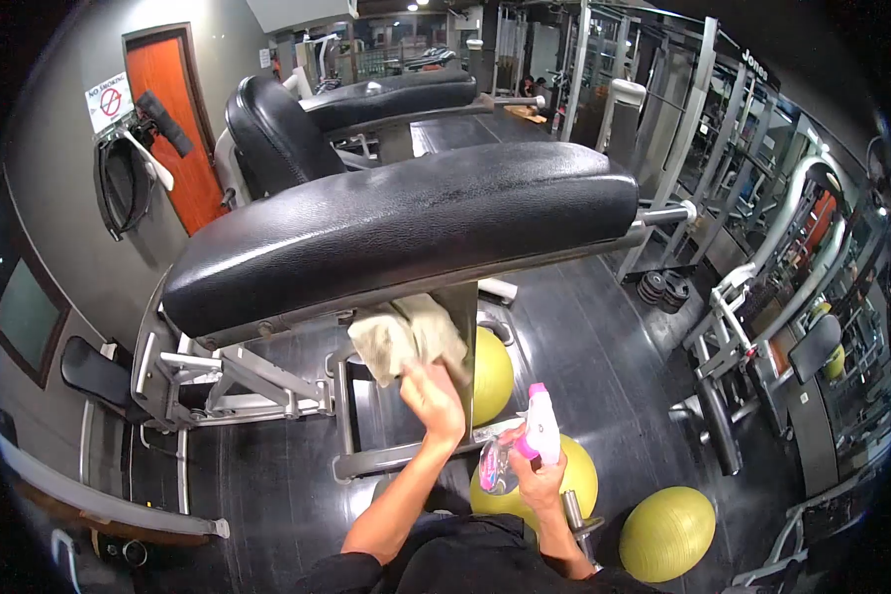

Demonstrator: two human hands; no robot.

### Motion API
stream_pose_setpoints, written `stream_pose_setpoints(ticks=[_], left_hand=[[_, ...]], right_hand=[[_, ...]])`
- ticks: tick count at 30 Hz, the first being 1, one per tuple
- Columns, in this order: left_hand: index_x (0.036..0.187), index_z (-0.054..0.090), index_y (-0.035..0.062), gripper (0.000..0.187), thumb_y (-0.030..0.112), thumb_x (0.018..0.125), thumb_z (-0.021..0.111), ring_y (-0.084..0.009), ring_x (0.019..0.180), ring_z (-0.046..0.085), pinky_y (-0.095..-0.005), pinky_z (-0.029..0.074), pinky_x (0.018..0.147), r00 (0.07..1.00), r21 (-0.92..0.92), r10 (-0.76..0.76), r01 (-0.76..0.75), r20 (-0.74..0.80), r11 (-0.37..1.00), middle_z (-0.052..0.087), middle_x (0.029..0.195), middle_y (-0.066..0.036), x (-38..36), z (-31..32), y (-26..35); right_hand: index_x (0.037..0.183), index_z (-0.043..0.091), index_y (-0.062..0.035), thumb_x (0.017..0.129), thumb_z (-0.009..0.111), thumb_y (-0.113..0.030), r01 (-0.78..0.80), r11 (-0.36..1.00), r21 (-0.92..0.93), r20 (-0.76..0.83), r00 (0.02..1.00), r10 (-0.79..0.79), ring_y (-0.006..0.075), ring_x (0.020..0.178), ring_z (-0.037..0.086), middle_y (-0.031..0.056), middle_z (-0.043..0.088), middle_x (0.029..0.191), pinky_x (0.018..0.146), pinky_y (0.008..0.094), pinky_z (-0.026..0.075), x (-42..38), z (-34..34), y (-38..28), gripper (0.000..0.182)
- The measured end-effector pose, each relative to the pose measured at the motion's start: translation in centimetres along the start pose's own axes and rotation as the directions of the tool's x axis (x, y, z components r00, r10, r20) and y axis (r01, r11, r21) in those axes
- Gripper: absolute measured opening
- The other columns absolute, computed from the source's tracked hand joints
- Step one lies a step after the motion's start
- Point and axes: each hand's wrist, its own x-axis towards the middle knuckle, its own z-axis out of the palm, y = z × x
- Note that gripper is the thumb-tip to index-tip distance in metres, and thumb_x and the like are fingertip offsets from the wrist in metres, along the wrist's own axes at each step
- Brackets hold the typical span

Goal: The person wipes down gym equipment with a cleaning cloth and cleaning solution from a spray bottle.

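Note:
A long black padded bench (406, 228) on a grey steel frame fills the middle of the view. My left hand (432, 396) grips a beige cloth (406, 337) and presses it against the metal post under the pad's front edge. My right hand (537, 473) is lower and to the right, shut on a clear spray bottle (520, 445) with a pink and white trigger head, held upright and apart from the bench.
Several yellow-green exercise balls (666, 533) lie on the dark floor under and to the right of the bench. A second black padded seat (277, 134) stands behind. An orange door (173, 119) is at the left, weight plates (663, 289) and machines at the right.

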Motion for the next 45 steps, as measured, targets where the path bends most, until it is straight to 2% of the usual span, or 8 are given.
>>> stream_pose_setpoints(ticks=[5, 8, 10, 11, 21, 30, 35, 45], left_hand=[[0.129, 0.038, -0.0147, 0.046, 0.020, 0.100, 0.035, -0.0348, 0.128, 0.041, -0.0433, 0.032, 0.107, 0.820, -0.206, 0.394, -0.337, 0.415, 0.919, 0.043, 0.136, -0.023, 0.9, -2.3, 1.7], [0.129, 0.038, -0.0145, 0.045, 0.017, 0.097, 0.040, -0.0387, 0.131, 0.037, -0.0478, 0.026, 0.109, 0.551, 0.331, 0.423, -0.807, 0.719, 0.489, 0.042, 0.138, -0.024, 4.2, -3.5, 0.8], [0.106, 0.058, -0.0094, 0.028, 0.010, 0.087, 0.051, -0.0426, 0.137, 0.025, -0.0505, 0.016, 0.113, 0.673, 0.560, 0.270, -0.730, 0.688, 0.393, 0.034, 0.143, -0.026, 4.5, 1.8, 3.0], [0.099, 0.061, -0.0064, 0.024, 0.008, 0.080, 0.054, -0.0434, 0.139, 0.018, -0.0540, 0.014, 0.113, 0.341, 0.313, 0.424, -0.940, 0.839, 0.136, 0.030, 0.147, -0.024, 4.7, 4.9, 4.9], [0.127, 0.052, -0.0035, 0.045, 0.002, 0.083, 0.042, -0.0374, 0.137, 0.027, -0.0409, 0.023, 0.112, 0.364, 0.257, -0.047, -0.553, 0.930, 0.793, 0.039, 0.142, -0.021, 1.6, 6.3, 5.0], [0.141, 0.029, -0.0067, 0.073, 0.021, 0.081, 0.059, -0.0329, 0.141, 0.017, -0.0400, 0.017, 0.113, -0.028, 0.339, -0.350, -0.191, 0.936, 0.921, 0.024, 0.150, -0.023, -0.5, 2.7, 6.6], [0.115, 0.065, 0.0043, 0.047, -0.005, 0.070, 0.057, -0.0286, 0.113, 0.057, -0.0335, 0.045, 0.092, 0.271, 0.379, -0.331, -0.149, 0.904, 0.913, 0.056, 0.125, -0.019, -1.8, 3.0, 7.2], [0.097, 0.070, 0.0010, 0.029, -0.008, 0.073, 0.057, -0.0167, 0.091, 0.062, -0.0275, 0.048, 0.081, 0.363, 0.391, -0.349, -0.048, 0.864, 0.919, 0.066, 0.098, -0.010, -0.9, 6.3, 5.6]], right_hand=[[0.103, 0.055, 0.0009, 0.078, 0.063, 0.003, 0.048, 0.998, -0.041, -0.065, 0.997, -0.050, 0.0175, 0.089, 0.059, 0.0088, 0.061, 0.094, 0.083, 0.0327, 0.047, -0.2, -1.1, -0.5, 0.026], [0.104, 0.055, 0.0013, 0.079, 0.063, 0.002, 0.015, 0.998, -0.066, -0.136, 0.990, -0.024, 0.0173, 0.089, 0.059, 0.0087, 0.062, 0.094, 0.083, 0.0328, 0.047, -1.0, -1.7, -0.7, 0.026], [0.104, 0.055, 0.0014, 0.080, 0.064, 0.002, -0.013, 0.997, -0.074, -0.187, 0.982, -0.001, 0.0171, 0.089, 0.059, 0.0087, 0.062, 0.094, 0.083, 0.0329, 0.047, -1.4, -1.9, -0.9, 0.026], [0.105, 0.055, 0.0015, 0.080, 0.063, 0.002, 0.012, 0.998, -0.063, -0.175, 0.984, -0.023, 0.0169, 0.089, 0.059, 0.0087, 0.062, 0.094, 0.083, 0.0328, 0.047, -1.4, -1.8, -1.2, 0.026], [0.105, 0.057, 0.0038, 0.076, 0.069, -0.001, 0.094, 0.984, -0.153, -0.133, 0.984, -0.115, 0.0187, 0.088, 0.059, 0.0094, 0.061, 0.093, 0.082, 0.0326, 0.047, -1.1, -2.3, -2.1, 0.032], [0.094, 0.061, 0.0064, 0.065, 0.079, -0.036, 0.341, 0.734, -0.587, -0.033, 0.896, -0.443, 0.0215, 0.086, 0.047, 0.0116, 0.050, 0.094, 0.071, 0.0318, 0.041, 1.6, -0.6, -5.8, 0.055], [0.113, 0.063, 0.0041, 0.058, 0.087, -0.020, 0.398, 0.657, -0.640, 0.062, 0.879, -0.473, 0.0252, 0.092, 0.055, 0.0200, 0.044, 0.125, 0.077, 0.0339, 0.048, 1.8, -1.4, -6.0, 0.065], [0.099, 0.067, 0.0080, 0.058, 0.084, -0.017, 0.166, 0.901, -0.402, -0.003, 0.983, -0.183, 0.0292, 0.112, 0.058, 0.0296, 0.031, 0.143, 0.089, 0.0344, 0.046, 1.9, -1.5, -8.1, 0.050]])
